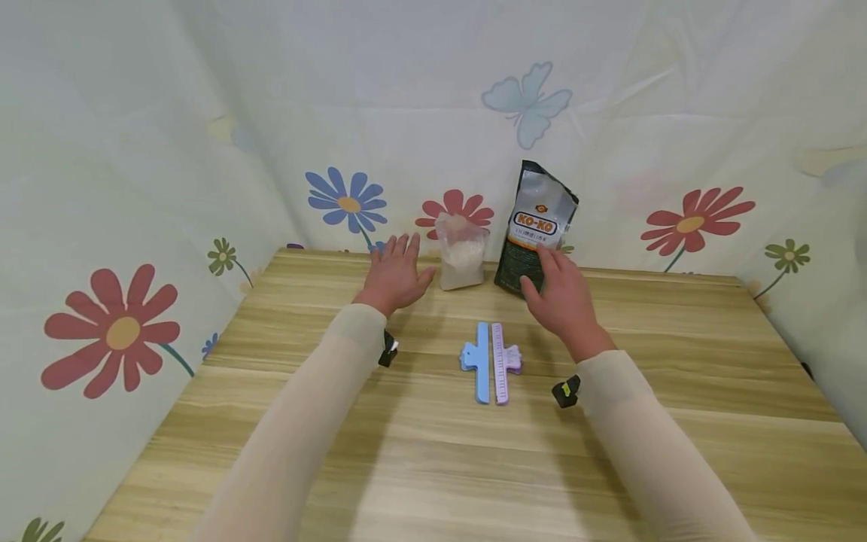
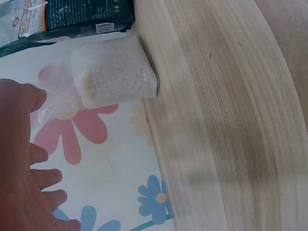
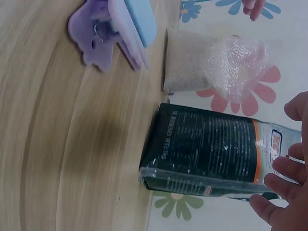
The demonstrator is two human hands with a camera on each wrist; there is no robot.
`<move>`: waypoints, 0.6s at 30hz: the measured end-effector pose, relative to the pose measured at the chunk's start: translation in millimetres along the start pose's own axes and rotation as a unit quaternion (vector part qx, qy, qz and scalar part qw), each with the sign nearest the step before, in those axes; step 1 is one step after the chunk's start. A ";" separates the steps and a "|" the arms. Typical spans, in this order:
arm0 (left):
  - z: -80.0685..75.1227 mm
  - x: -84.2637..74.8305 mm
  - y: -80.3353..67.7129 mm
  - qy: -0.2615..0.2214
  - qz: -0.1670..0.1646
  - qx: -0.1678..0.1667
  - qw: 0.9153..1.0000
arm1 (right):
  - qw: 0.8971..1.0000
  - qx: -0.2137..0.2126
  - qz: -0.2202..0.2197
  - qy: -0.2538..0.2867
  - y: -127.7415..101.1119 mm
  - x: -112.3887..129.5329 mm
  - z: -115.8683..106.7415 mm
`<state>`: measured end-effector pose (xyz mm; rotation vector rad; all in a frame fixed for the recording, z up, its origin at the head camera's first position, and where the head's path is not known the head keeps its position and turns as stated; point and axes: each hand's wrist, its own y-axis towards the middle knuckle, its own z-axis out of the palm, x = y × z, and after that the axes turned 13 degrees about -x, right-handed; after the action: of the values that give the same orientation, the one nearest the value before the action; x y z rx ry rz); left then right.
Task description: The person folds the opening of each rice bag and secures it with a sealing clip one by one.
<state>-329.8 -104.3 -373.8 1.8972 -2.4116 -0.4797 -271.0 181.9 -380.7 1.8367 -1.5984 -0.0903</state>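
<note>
A clear plastic bag (image 1: 463, 256) of white grains stands at the back of the table. To its right stands a taller dark green and silver KO-KO pouch (image 1: 535, 226). My left hand (image 1: 396, 275) is just left of the clear bag, its fingers spread and holding nothing. In the head view my right hand (image 1: 564, 295) overlaps the lower right of the pouch, fingers extended; the right wrist view has the fingers (image 3: 284, 185) beside the pouch's upper part. Between my forearms a blue sealing clip (image 1: 482, 363) and a purple sealing clip (image 1: 500, 364) lie side by side.
The wood-grain table (image 1: 433, 467) ends at a flower-printed cloth (image 1: 406, 90) that hangs behind it and along both sides. The pouch and the clear bag stand close to that back cloth. Each wrist wears a small black device (image 1: 566, 391).
</note>
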 end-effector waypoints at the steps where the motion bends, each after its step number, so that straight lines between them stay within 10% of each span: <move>1: 0.4 -0.3 0.4 0.000 0.000 -0.001 1.000 | 1.000 0.002 0.001 -0.001 0.3 1.5 0.8; 18: 5.3 -5.7 5.7 -0.033 -0.007 -0.008 0.999 | 0.999 0.009 0.009 0.048 6.6 15.7 22.0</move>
<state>-334.8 -96.5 -376.4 1.9234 -2.4279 -0.5684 -283.3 158.0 -388.0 1.8138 -1.5529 0.0206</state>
